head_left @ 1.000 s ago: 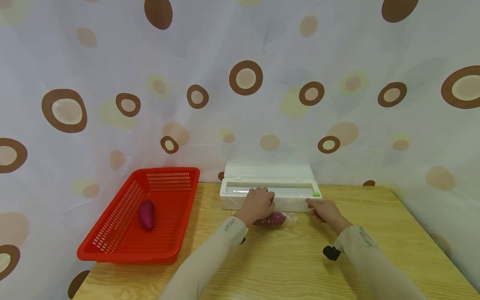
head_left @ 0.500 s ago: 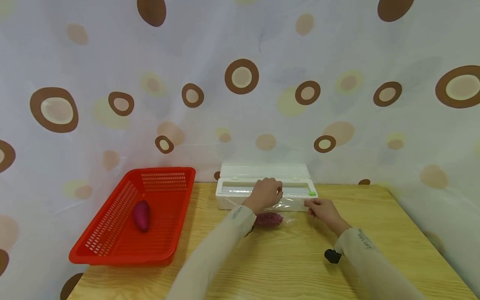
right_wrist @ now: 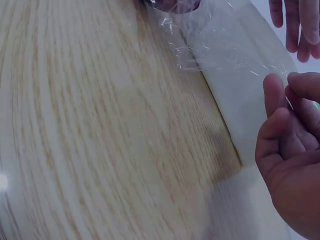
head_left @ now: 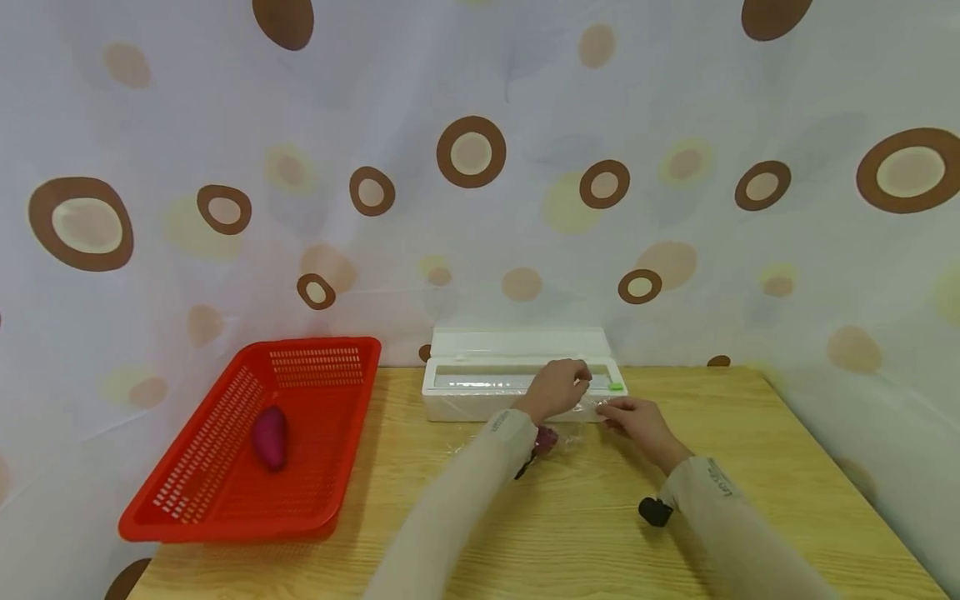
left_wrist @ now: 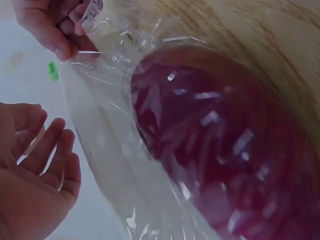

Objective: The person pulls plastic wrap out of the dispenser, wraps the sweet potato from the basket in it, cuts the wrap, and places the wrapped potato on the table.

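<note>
A purple sweet potato lies on the table under glossy cling film; in the head view my left forearm covers part of it. The film runs up to a white cling film dispenser, whose lid stands raised. My right hand pinches the film's edge between thumb and forefinger at the dispenser's front right corner, as the right wrist view shows. Above the dispenser's right half, my left hand hovers palm inward. Its fingers are loosely bent and nothing is between them.
A red plastic basket stands on the left with one bare purple sweet potato inside. A green slide cutter sits at the dispenser's right end. Behind the wooden table hangs a patterned curtain.
My left hand has moved rightward along the dispenser, toward the right hand, and its forearm now covers more of the sweet potato. The right hand keeps its place at the corner.
</note>
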Available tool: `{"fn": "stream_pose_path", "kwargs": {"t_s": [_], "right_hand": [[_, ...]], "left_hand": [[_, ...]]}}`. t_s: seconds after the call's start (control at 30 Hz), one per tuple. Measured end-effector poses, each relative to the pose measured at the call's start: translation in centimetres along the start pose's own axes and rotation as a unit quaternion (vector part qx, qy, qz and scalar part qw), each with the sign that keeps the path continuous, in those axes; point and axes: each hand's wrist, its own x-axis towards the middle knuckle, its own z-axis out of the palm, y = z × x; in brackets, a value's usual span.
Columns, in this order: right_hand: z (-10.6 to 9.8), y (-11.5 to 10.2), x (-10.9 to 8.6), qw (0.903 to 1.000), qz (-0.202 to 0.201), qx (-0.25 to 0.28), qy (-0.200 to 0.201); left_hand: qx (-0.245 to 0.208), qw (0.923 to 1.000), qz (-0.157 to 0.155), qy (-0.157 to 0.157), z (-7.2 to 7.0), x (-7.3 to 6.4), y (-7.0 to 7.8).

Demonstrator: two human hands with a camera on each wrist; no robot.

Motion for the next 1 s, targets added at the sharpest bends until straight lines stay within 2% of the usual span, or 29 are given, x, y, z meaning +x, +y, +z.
{"fn": "stream_pose_path", "kwargs": {"t_s": [0.13, 0.3, 0.57, 0.8, 1.0], "right_hand": [[-0.3, -0.1, 0.1, 0.9987, 0.006, 0.049, -0.014], [-0.4, 0.0, 0.1, 0.9967, 0.019, 0.073, -0.032], [-0.5, -0.4, -0.3, 0.9963, 0.02, 0.073, -0.042], [-0.6, -0.2, -0.3, 0.9997, -0.004, 0.003, -0.025], [-0.4, -0.5, -0.4, 0.9998, -0.01, -0.015, -0.012]], "left_hand": [[-0.073, 0.9973, -0.006, -0.002, 0.1, 0.7, 0.5], [-0.113, 0.9933, -0.018, -0.01, 0.6, 1.6, 1.0], [-0.12, 0.9924, -0.024, -0.007, 1.8, 2.5, 1.1], [-0.125, 0.992, -0.021, -0.003, 2.4, 2.5, 1.2], [-0.11, 0.9937, -0.022, 0.006, 2.4, 2.6, 1.4]]}}
